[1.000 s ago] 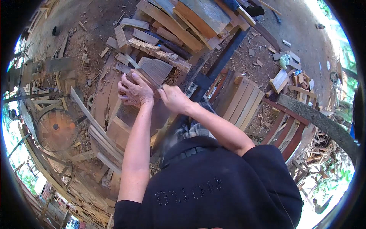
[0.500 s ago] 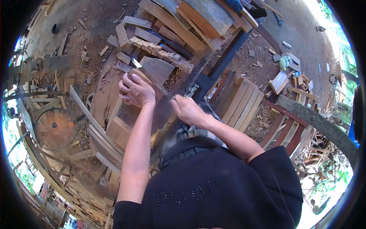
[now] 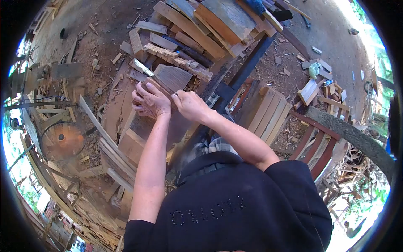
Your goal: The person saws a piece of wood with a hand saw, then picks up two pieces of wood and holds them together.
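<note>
My right hand (image 3: 189,105) is closed around the near end of a long, narrow metal blade (image 3: 143,68). I cannot make out whether it belongs to a saw or a file. Its bright far end sticks out past the fingers of my left hand (image 3: 152,101). That hand curls over a piece of wood (image 3: 147,81), fingers bent and slightly spread, pressing it down beside the blade. Most of the piece is hidden under the palm. A grey-brown board (image 3: 173,78) lies just beyond the blade.
Stacked planks and thick blocks (image 3: 226,21) rise ahead. A dark metal beam (image 3: 252,59) runs diagonally to the right of my hands. Slatted wood (image 3: 268,111) stands at the right, a round fan (image 3: 62,137) at the left. Offcuts and chips litter the ground.
My right hand has moved forward and left, toward my left hand, and more of the blade now shows beyond the wood. The left hand stays nearly in place.
</note>
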`<move>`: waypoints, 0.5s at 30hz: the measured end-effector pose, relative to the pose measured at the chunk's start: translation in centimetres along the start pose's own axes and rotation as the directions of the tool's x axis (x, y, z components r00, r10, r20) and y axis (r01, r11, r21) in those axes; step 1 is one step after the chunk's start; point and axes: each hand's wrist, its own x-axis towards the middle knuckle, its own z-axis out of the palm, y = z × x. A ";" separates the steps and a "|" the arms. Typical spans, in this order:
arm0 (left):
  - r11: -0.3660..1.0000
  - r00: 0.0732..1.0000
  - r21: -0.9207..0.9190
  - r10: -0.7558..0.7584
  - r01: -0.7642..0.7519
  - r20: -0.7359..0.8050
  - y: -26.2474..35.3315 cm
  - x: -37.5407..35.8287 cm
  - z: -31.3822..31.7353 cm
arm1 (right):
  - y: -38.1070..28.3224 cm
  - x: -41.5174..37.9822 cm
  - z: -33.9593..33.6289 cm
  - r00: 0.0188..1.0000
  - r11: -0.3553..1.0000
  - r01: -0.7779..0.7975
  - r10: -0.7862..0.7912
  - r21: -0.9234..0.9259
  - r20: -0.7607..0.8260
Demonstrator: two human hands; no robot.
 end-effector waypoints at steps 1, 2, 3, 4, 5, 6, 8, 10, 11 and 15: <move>1.000 1.000 -0.015 -0.015 0.015 0.016 0.1 -0.1 -0.1 | 0.2 -0.1 0.1 1.000 1.000 0.000 0.000 0.012 0.004; 0.999 0.999 -0.030 -0.032 0.033 0.037 0.2 -0.1 -0.1 | 0.5 -0.4 0.2 1.000 1.000 -0.003 0.003 0.020 0.010; 0.999 0.999 -0.029 -0.033 0.034 0.042 0.2 -0.1 0.0 | 0.2 -2.0 -0.7 0.999 0.999 -0.046 0.046 -0.016 0.022; 0.999 0.999 -0.019 -0.028 0.029 0.043 0.1 -0.2 0.0 | 0.9 -3.6 -1.2 0.998 0.998 -0.053 0.053 -0.018 0.026; 1.000 0.999 -0.010 -0.025 0.026 0.041 0.1 -0.1 0.0 | 2.0 -4.9 -1.5 0.994 0.995 -0.097 0.096 0.016 0.058; 1.000 0.999 -0.007 -0.030 0.031 0.044 0.1 0.0 -0.1 | 2.7 -5.6 -1.5 0.986 0.988 -0.143 0.138 0.050 0.092; 1.000 0.997 -0.012 -0.024 0.025 0.069 0.2 0.0 -0.3 | 3.7 -4.3 -0.3 0.996 0.996 -0.078 0.075 0.047 0.054; 0.999 0.997 -0.021 -0.033 0.035 0.065 0.2 -0.1 -0.2 | 3.3 -1.9 0.5 1.000 0.999 -0.010 0.009 0.033 0.009; 0.999 0.997 -0.027 -0.043 0.044 0.063 0.2 0.0 -0.1 | 3.1 -1.7 0.5 0.999 0.999 -0.032 0.031 0.036 0.025; 0.998 0.997 -0.015 -0.055 0.056 0.045 0.3 0.0 0.0 | 2.2 -5.8 -1.5 0.995 0.992 -0.069 0.061 0.105 0.077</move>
